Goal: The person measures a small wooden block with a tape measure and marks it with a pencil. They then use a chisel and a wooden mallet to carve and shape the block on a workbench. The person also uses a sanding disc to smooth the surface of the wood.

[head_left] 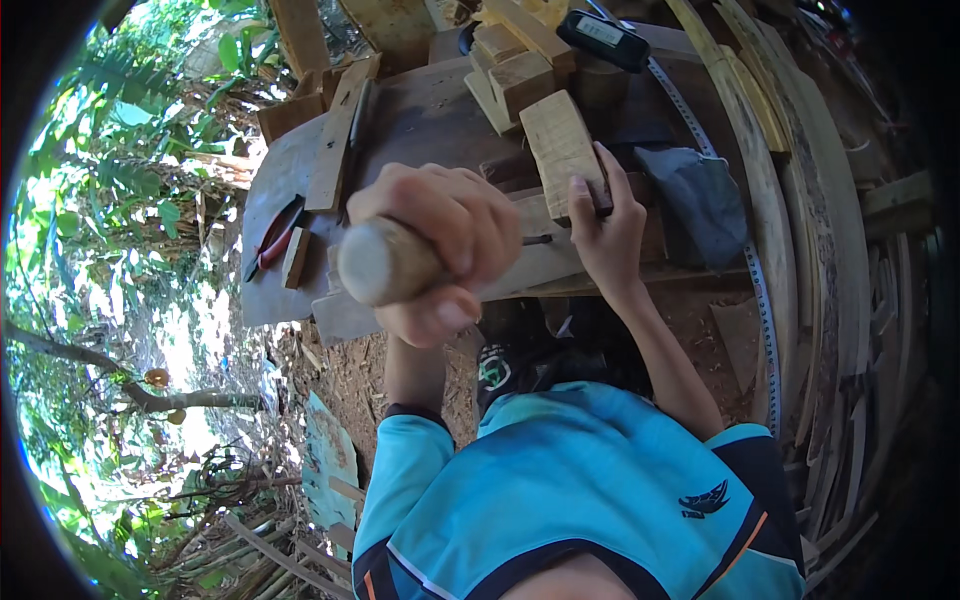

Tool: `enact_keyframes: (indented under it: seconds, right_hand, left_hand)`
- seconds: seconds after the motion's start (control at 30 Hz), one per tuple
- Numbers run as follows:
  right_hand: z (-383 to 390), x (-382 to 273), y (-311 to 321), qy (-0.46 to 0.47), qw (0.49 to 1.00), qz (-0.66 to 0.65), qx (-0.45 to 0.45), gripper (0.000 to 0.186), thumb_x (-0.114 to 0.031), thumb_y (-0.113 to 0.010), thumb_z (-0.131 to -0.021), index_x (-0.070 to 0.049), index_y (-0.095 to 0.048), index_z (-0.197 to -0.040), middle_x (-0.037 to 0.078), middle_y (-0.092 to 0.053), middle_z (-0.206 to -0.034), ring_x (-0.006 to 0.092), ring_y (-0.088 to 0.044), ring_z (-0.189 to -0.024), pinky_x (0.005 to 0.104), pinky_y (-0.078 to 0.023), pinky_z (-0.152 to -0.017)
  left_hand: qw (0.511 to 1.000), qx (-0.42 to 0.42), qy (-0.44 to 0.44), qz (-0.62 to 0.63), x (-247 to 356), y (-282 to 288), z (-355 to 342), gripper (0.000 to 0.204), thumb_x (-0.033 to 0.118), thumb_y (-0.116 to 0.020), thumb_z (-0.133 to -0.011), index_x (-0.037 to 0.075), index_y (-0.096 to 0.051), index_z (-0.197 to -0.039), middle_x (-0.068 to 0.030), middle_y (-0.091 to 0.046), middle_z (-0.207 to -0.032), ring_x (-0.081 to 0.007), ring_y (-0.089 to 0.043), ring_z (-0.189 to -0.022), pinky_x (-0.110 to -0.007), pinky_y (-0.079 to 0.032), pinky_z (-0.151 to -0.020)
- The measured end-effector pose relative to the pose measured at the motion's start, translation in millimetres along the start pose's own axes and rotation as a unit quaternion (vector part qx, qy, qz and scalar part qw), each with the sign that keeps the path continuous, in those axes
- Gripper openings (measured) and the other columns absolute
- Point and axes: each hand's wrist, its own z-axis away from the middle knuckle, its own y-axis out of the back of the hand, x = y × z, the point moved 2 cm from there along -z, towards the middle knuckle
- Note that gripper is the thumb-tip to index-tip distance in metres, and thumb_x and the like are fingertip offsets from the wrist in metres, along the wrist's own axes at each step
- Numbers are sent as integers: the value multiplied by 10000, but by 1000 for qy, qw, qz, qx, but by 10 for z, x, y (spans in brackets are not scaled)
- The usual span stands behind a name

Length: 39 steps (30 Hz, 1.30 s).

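Note:
My left hand (470, 230) is raised over the workbench, its fingers wrapped round a tool with a thick round wooden handle (368, 262). The butt of that handle points up at the camera, and the hand hides most of the tool. A short dark rod (537, 240) shows just right of the fist; whether it belongs to the tool I cannot tell. With thumb and fingers, my right hand (610, 225) grips the near end of a wooden block (560, 145), which lies tilted on the bench beside other pieces of wood.
Red-handled pliers (280, 238) and a small wood piece (296, 257) lie at the bench's left. Several wood blocks (522, 80) are stacked behind. A black tape measure (603, 40) has its tape (762, 310) running down the right. Grey sheet material (697, 205) and long planks (830, 200) are there too.

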Motion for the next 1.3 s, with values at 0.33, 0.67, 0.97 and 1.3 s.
enact_keyframes:
  seconds: [0.33, 0.67, 0.97, 1.3]
  right_hand:
    - [-8, 19, -33, -49, 998, -21, -17, 416, -223, -529, -838, 78, -459, -1117, 225, -611, -750, 291, -646, -716, 343, -500, -592]
    - [-11, 26, -36, -60, 998, -1, -3, 436, -253, -541, -833, 73, -465, -1114, 251, -598, -777, 322, -634, -757, 360, -493, -619]
    - [-6, 24, -27, -50, 999, 1, 2, 422, -247, -542, -841, 76, -478, -1104, 208, -619, -777, 253, -647, -720, 330, -495, -618]
    - [-23, 34, -48, -70, 997, -29, -10, 455, -264, -558, -832, 78, -470, -1119, 203, -622, -782, 221, -648, -714, 314, -501, -613]
  left_hand:
    - [999, 13, -38, -22, 166, 214, 243, 209, 177, -578, -775, 112, -410, -668, 29, -426, -476, -58, -418, -373, -199, -368, -349]
    - [925, 344, -153, -55, 355, 284, 1410, 160, 162, -522, -792, 124, -411, -683, 26, -381, -506, -81, -385, -430, -254, -368, -448]
    - [687, 676, -253, -86, 324, -121, 1842, 164, 188, -504, -878, 97, -443, -756, -7, -421, -653, -117, -478, -656, -310, -422, -719]
    - [844, 412, -84, -333, 408, -97, 959, 183, 261, -505, -888, 121, -406, -953, -8, -427, -709, -137, -460, -661, -289, -409, -652]
